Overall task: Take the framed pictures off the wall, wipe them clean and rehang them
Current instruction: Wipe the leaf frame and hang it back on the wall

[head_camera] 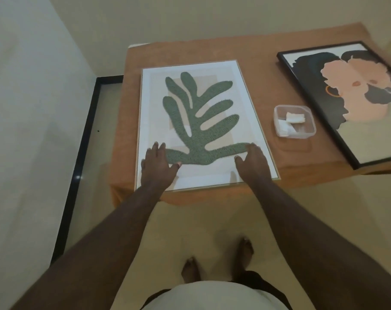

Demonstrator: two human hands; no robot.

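While the person stood barefoot at the table covered in orange-brown cloth [290, 175], the left hand [157, 163] and right hand [252, 162] lay flat, fingers spread, gripping nothing, on the light-framed green leaf picture [199, 128]. At three o'clock sat a clear plastic tub of white wipes [294, 120]; beyond, the black-framed peach flower picture [355, 101].
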